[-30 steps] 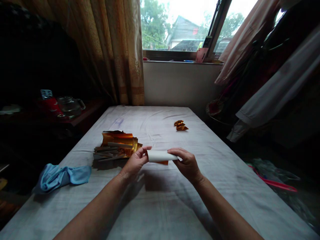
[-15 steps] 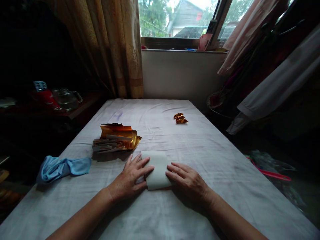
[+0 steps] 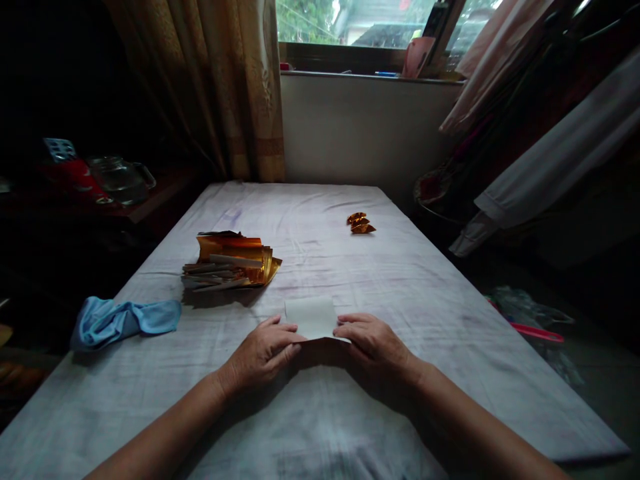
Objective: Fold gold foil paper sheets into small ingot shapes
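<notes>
A sheet of paper (image 3: pixel 314 319), pale side up, lies in front of me with its near edge raised off the cloth. My left hand (image 3: pixel 270 347) pinches the near left corner between thumb and fingers. At the opposite corner my right hand (image 3: pixel 369 337) grips the sheet, its fingers on top and its thumb mostly hidden. Beyond my left hand rests a loose stack of gold foil paper (image 3: pixel 235 260), curled, with greyish backs showing. Several small folded gold foil pieces (image 3: pixel 361 224) sit together farther off to the right.
A white cloth (image 3: pixel 320 413) covers the table. On its left edge lies a crumpled blue cloth (image 3: pixel 127 323). A glass jug (image 3: pixel 123 180) and a red container (image 3: pixel 83 180) stand on a dark side table. Clothes (image 3: pixel 555 147) hang at the right.
Both hands have closed on the near corners of the sheet and lifted its near edge. Earlier they lay flatter on its sides. The view has tilted down slightly.
</notes>
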### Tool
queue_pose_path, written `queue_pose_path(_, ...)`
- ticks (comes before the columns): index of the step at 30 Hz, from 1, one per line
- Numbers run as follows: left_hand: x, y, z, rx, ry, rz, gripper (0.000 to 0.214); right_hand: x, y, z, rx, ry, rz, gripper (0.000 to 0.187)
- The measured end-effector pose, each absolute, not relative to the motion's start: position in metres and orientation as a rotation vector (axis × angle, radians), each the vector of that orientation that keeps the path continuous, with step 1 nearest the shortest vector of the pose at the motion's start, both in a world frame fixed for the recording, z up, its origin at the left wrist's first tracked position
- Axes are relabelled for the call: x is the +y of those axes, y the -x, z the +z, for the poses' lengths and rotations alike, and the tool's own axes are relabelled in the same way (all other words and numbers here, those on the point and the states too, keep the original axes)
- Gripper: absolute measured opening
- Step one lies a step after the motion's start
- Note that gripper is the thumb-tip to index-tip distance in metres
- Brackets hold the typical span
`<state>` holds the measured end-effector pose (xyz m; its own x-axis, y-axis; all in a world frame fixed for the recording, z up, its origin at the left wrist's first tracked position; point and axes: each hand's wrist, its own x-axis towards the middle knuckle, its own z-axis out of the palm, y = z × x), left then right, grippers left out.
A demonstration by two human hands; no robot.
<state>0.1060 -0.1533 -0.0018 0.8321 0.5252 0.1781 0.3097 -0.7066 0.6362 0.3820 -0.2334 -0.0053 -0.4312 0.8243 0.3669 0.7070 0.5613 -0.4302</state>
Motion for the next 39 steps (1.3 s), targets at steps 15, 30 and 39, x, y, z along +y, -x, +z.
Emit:
queue_pose_path(15, -0.162, -0.128, -0.004, 0.780, -2.813, 0.801, 0.036, -0.201, -0.343, 0.009, -1.794, 2.156, 0.501, 0.022)
queue_pose_path(30, -0.176, -0.133, -0.018, 0.623, -2.936, 0.316, 0.071, -0.204, -0.337, -0.010, -1.772, 2.139, 0.257, 0.021)
queue_pose_path(39, -0.175, -0.133, -0.016, 0.636, -2.896, 0.273, 0.072, -0.204, -0.338, -0.021, -1.820, 1.998, -0.016, 0.026)
